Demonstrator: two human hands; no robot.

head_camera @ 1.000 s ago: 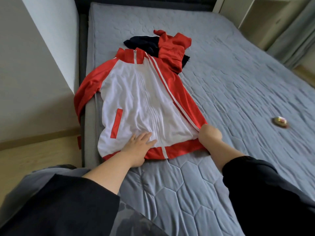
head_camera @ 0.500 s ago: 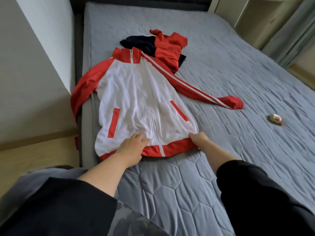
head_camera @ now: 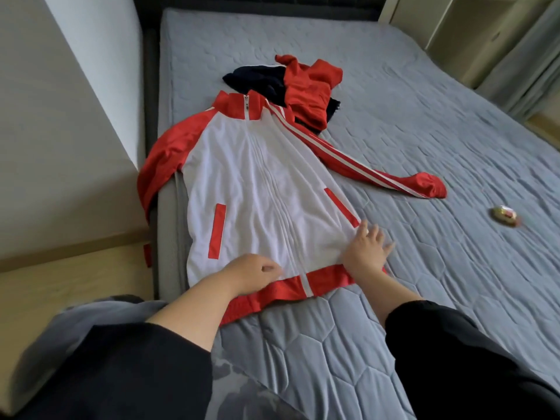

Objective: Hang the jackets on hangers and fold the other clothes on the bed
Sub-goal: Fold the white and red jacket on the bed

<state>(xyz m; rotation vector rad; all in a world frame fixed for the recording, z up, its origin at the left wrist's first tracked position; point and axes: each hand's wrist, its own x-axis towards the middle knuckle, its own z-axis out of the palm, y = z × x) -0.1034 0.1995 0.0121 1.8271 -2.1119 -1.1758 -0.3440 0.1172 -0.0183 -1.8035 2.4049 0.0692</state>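
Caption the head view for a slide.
Left hand and right hand rest on a red-and-white jacket spread on the grey bed, other clothes piled beyond.

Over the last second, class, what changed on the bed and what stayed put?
On the jacket, the sleeve earlier folded over the front now lies flung out to the right. The right hand let go of the hem corner and presses flat, fingers spread. The left hand stays on the hem; the clothes pile and small object stayed.

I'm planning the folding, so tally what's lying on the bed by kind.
jacket: 1
other clothes: 2, the red garment and the dark garment
small round object: 1
Total: 4
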